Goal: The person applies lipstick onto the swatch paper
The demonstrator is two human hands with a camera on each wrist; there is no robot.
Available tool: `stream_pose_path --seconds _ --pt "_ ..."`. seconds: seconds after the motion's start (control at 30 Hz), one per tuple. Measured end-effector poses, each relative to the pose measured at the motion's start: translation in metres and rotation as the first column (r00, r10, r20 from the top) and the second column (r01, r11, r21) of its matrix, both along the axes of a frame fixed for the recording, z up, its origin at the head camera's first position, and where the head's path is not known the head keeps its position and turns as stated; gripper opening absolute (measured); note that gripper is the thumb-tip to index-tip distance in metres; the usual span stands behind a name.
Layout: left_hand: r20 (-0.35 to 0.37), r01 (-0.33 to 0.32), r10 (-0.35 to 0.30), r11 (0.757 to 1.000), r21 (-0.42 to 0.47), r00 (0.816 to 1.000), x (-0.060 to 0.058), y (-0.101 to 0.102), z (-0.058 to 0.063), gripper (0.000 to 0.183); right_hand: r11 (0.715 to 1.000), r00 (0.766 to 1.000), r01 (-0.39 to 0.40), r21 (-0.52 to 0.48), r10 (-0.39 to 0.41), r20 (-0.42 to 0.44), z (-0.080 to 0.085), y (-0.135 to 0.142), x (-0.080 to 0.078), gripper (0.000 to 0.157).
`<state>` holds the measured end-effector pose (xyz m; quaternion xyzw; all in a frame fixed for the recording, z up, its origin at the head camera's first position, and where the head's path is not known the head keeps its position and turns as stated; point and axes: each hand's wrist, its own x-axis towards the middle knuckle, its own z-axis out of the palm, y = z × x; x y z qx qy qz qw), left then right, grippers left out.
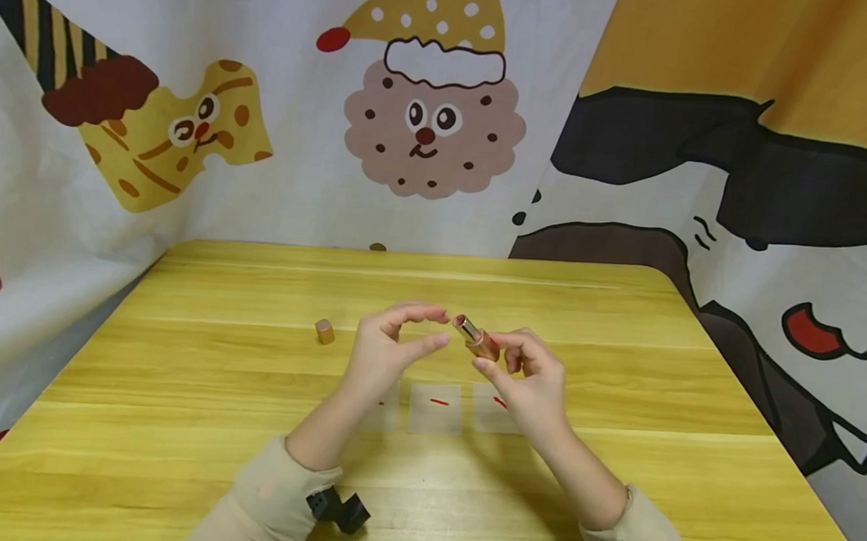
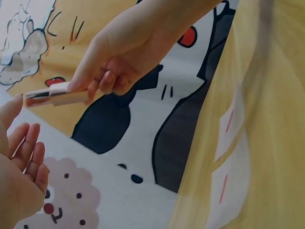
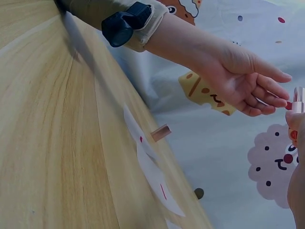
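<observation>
Between thumb and fingers, my right hand (image 1: pixel 534 382) pinches a lipstick (image 1: pixel 485 347) with a rose-gold base. Its shiny inner tube points up and to the left, toward my left hand (image 1: pixel 381 345). That hand holds nothing; its thumb and fingers are spread apart just short of the tube's end. In the left wrist view the lipstick (image 2: pixel 71 98) lies almost level, near the left fingertips. The lipstick's cap (image 1: pixel 325 332) stands on the table, left of the left hand. Red shows at the tube's tip in the right wrist view.
Three pale paper squares lie in a row below the hands: a middle one (image 1: pixel 434 422), a right one (image 1: pixel 490 420) and a left one (image 1: pixel 387 419) partly behind the left wrist. Each bears a red mark. A cartoon-print curtain (image 1: pixel 282 205) hangs behind the wooden table (image 1: pixel 179 355).
</observation>
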<state>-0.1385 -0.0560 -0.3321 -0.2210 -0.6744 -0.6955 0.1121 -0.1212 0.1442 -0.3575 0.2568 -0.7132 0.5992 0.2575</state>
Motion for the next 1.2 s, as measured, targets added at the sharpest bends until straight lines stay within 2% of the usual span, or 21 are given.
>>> stream_pose_path --seconds 0.47,0.77,1.2 --pt "-0.056 -0.100 0.102 0.995 0.022 0.993 -0.020 -0.038 0.011 0.030 1.000 1.000 0.006 -0.024 -0.006 0.013 0.000 0.000 -0.001 0.032" --pt "-0.070 -0.162 0.161 0.987 -0.018 0.984 -0.036 -0.065 0.008 0.032 1.000 1.000 0.006 -0.025 -0.005 0.027 -0.002 0.001 -0.002 0.029" --pt "0.037 -0.166 0.170 0.981 -0.096 0.985 -0.051 -0.100 -0.004 0.040 1.000 0.999 0.013 -0.009 -0.013 0.038 0.000 0.000 -0.001 0.031"
